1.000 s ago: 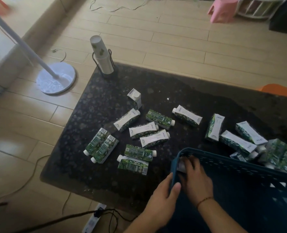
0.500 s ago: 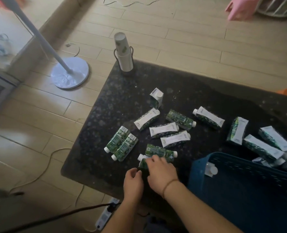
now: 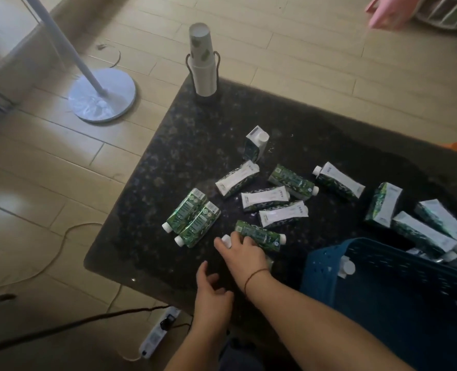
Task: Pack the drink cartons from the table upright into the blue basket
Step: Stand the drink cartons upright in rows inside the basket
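From the head view, your right hand (image 3: 242,250) lies over the nearest drink carton (image 3: 226,241) at the table's (image 3: 168,162) six-o'clock edge, fingers curled round it near its white cap. Most of that carton is hidden under your palm. Your left hand (image 3: 212,293) hovers just beside it, fingers loosely bent and holding nothing.

The risk: your grip sits at the cap end, so the carton could pivot and slip as you lift, or knock the second carton (image 3: 259,235), which touches your fingers at one o'clock. The blue basket (image 3: 326,266) sits at four o'clock from your hand, with one carton (image 3: 345,265) standing in its near corner. Tip the held carton upright before it clears the rim, or it may land flat.

The gripped carton seems to lie flat, cap toward ten o'clock, long axis running ten to four; that is a judgement from the cap alone. The second carton lies nearly nine to three, cap at three. More cartons lie scattered from twelve to three o'clock, and only one small carton (image 3: 255,143) at twelve stands.
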Demonstrator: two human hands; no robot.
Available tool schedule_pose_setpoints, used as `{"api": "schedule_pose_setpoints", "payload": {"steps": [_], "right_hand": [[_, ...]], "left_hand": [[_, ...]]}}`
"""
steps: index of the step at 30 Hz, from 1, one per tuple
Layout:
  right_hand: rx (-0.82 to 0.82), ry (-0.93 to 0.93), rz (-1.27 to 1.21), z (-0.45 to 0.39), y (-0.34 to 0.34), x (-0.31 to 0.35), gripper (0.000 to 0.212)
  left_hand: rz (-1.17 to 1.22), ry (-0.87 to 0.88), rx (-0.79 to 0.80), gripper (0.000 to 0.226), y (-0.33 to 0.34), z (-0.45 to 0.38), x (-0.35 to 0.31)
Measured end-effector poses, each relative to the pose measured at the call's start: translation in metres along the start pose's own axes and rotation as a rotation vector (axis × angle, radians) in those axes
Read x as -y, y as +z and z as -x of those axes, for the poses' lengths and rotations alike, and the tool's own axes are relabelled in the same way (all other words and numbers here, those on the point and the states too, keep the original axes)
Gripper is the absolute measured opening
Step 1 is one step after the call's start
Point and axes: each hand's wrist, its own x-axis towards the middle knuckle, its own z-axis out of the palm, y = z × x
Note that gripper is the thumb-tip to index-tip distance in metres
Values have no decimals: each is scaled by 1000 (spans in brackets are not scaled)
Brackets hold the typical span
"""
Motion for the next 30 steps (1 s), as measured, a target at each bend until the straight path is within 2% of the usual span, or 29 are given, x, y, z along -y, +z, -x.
{"api": "schedule_pose_setpoints", "payload": {"steps": [3,4,6,7,10,13,16,19,20,22,25,27,30], "right_hand": [[-145,98,-376,30,-26,-10,69],[-240,104,-513,48,-36,-15,65],[-447,82,-719,90,-54,-24,56],[-513,72,-790,112,-61,-31,55],[-578,92,-1023,174,-68,-62,66],[-655,250,-1234,224,-60,-97,77],[-727,474,-1163,260,-43,-131,72],[-729,542,-1012,277,-22,-163,66],[-703,528,-964,277,-14,-172,66],[-652,504,-859,269,7,-189,67],[-597,447,-712,242,43,-209,64],[-551,422,-677,224,59,-216,62],[-480,423,-698,200,71,-217,59]], "left_hand": [[-107,184,110,98,6,15,-13],[-115,275,126,88,12,22,-18],[-39,392,114,44,22,41,-31],[-27,453,72,37,28,48,-33],[-192,795,-28,48,48,64,-34],[-420,1136,-88,52,79,82,-39],[-582,1302,34,56,115,101,-45],[-1036,1252,14,61,139,107,-51],[-1191,1230,-22,52,147,109,-56],[-1500,1173,14,31,164,112,-70],[-1949,1181,7,21,190,103,-84],[-2053,1155,-38,21,201,90,-87],[-2066,1082,-61,16,209,76,-91]]}}
